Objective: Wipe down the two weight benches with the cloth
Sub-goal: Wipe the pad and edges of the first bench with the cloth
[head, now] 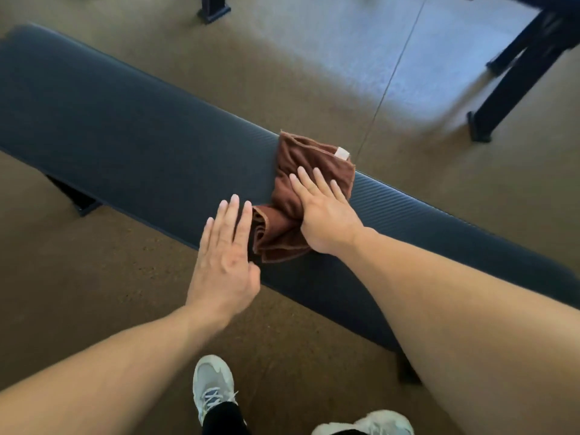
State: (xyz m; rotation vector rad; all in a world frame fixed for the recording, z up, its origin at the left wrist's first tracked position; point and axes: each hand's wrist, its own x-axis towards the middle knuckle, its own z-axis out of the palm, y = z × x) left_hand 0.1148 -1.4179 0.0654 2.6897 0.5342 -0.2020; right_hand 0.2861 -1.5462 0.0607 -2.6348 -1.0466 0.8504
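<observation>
A long black padded weight bench runs from the upper left to the lower right. A crumpled brown cloth with a pale tag lies across its pad near the middle. My right hand presses flat on the cloth, fingers spread, palm down. My left hand rests flat at the bench's near edge, just left of the cloth, fingers together and extended, holding nothing. Black metal legs of another frame, perhaps the second bench, stand at the top right; its pad is out of view.
Brown speckled floor surrounds the bench, with a sunlit patch at the upper right. A black foot of some equipment stands at the top. My two grey sneakers are on the floor by the bench's near side.
</observation>
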